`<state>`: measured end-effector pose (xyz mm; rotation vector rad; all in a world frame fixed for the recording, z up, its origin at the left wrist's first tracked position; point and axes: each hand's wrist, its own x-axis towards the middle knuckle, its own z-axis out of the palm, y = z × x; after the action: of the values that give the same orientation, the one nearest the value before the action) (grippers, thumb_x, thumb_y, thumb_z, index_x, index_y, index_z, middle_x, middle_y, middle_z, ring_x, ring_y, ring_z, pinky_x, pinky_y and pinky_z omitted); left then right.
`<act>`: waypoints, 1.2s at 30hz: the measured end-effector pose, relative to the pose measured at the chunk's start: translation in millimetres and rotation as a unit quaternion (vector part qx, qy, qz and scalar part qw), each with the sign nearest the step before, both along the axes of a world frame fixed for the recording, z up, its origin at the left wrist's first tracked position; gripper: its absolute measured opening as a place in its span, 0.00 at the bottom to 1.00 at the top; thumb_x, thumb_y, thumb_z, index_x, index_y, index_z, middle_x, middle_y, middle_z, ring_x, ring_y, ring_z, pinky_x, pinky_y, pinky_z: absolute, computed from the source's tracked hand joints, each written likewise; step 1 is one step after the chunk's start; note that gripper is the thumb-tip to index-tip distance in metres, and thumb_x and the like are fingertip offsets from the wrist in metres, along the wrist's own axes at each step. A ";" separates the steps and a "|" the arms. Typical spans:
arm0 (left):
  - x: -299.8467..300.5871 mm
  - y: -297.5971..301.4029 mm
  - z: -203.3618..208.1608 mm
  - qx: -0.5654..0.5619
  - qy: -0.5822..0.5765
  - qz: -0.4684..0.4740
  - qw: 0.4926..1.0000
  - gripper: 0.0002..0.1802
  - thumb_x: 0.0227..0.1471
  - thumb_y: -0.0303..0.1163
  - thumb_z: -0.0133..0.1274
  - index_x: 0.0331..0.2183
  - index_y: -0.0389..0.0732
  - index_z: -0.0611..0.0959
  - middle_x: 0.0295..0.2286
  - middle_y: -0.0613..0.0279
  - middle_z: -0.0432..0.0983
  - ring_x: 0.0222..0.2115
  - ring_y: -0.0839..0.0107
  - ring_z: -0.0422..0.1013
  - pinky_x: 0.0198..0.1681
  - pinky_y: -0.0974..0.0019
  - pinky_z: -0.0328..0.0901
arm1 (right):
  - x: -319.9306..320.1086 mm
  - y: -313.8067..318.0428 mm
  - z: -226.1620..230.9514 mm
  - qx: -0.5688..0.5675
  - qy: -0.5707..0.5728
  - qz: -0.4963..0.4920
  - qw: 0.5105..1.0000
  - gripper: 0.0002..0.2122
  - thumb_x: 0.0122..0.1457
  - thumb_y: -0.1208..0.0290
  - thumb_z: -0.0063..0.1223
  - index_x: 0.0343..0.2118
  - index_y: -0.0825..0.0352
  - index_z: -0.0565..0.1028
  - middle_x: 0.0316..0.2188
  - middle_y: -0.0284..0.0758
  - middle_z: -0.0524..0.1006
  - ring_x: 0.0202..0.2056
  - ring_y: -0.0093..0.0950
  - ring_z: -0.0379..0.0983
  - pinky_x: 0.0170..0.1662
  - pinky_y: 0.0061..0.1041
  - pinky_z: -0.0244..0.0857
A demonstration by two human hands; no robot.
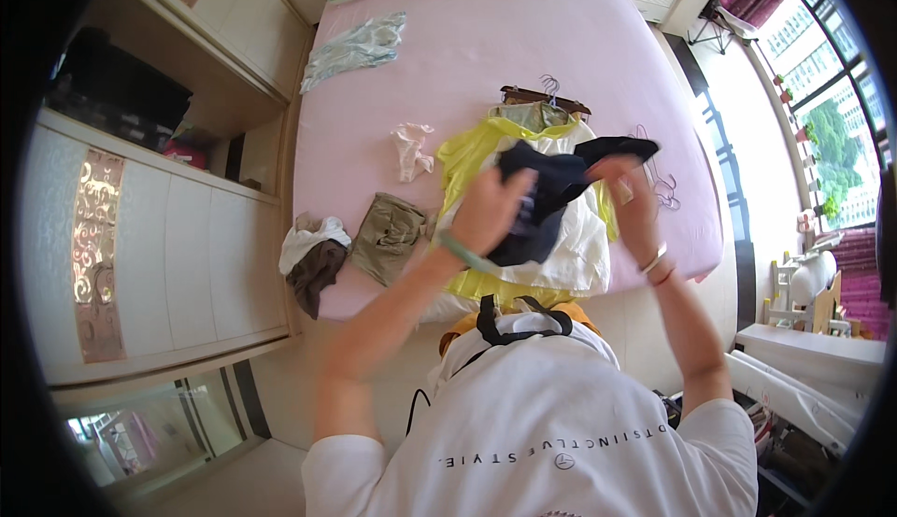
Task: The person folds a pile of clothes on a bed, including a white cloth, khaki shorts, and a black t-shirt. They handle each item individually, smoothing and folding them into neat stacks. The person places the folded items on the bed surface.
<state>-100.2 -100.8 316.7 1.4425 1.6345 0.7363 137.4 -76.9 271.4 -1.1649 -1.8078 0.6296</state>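
Seen from the head camera, a person standing at the near edge of a pink-sheeted bed [467, 41] grasps a dark navy garment [537, 237] in the left hand [491, 207], fingers bunched into the cloth; the right hand [624, 181], blurred, meets the cloth's other side, and whether it grips or merely touches cannot be told; the garment hangs above the bed's near half, seemingly raised to keep its fabric clear of the clothes below; beneath it lie a white garment [587, 251] and a yellow garment [467, 150], perhaps spread to limit creasing, with a brown hanger [519, 95] at their far end; wire hangers [665, 190] rest toward the right edge, probably for the right hand's convenience; olive-brown shorts [388, 237] lie by the near edge, a white-and-brown heap of clothes [318, 269] occupies the near left corner, and a small pale pink garment [411, 151] sits farther in, each apparently set apart to stay distinct.
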 end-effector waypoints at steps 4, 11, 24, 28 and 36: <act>82.1 -20.7 -13.2 0.053 -0.059 -0.114 0.990 0.22 0.55 0.43 0.53 0.32 0.29 0.74 0.25 0.41 0.76 0.30 0.49 0.76 0.31 0.57 0.67 | -31.1 -33.6 -65.3 -0.389 -0.009 0.164 0.907 0.11 0.59 0.78 0.49 0.44 0.68 0.74 0.42 0.39 0.76 0.44 0.27 0.72 0.49 0.25 0.64; 119.4 -73.4 42.1 -0.027 -0.335 -0.342 0.878 0.22 0.55 0.40 0.53 0.38 0.28 0.71 0.24 0.39 0.73 0.24 0.51 0.72 0.30 0.59 0.66 | 2.6 -48.7 -44.3 -0.433 0.072 0.217 0.872 0.09 0.60 0.77 0.48 0.43 0.69 0.74 0.40 0.37 0.76 0.41 0.25 0.71 0.46 0.24 0.63; 35.7 -66.0 -34.5 0.184 0.061 -0.164 0.967 0.24 0.36 0.25 0.63 0.39 0.44 0.73 0.33 0.59 0.70 0.29 0.51 0.72 0.30 0.56 0.68 | -85.1 6.7 -44.6 -0.415 0.295 0.105 0.854 0.08 0.62 0.74 0.47 0.41 0.69 0.74 0.36 0.34 0.75 0.36 0.22 0.68 0.39 0.22 0.62; 32.6 -66.4 -24.3 0.018 -0.251 -0.286 0.925 0.14 0.46 0.27 0.62 0.36 0.38 0.76 0.29 0.63 0.74 0.29 0.78 0.71 0.33 0.70 0.66 | -88.1 -2.3 -48.1 -0.421 0.290 0.106 0.853 0.08 0.62 0.74 0.46 0.41 0.70 0.74 0.35 0.33 0.75 0.35 0.21 0.68 0.37 0.21 0.61; 22.3 -62.0 -12.5 -0.238 -0.407 -0.303 0.828 0.11 0.54 0.32 0.58 0.37 0.35 0.79 0.31 0.74 0.74 0.34 0.87 0.66 0.39 0.76 0.64 | -104.8 -22.2 -47.7 -0.397 0.220 0.147 0.879 0.08 0.63 0.72 0.45 0.40 0.70 0.74 0.33 0.31 0.75 0.32 0.19 0.67 0.34 0.20 0.60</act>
<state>-77.8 -162.8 304.2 0.9660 0.5679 0.4186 32.5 -99.1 223.7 -1.1098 -1.3429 1.7811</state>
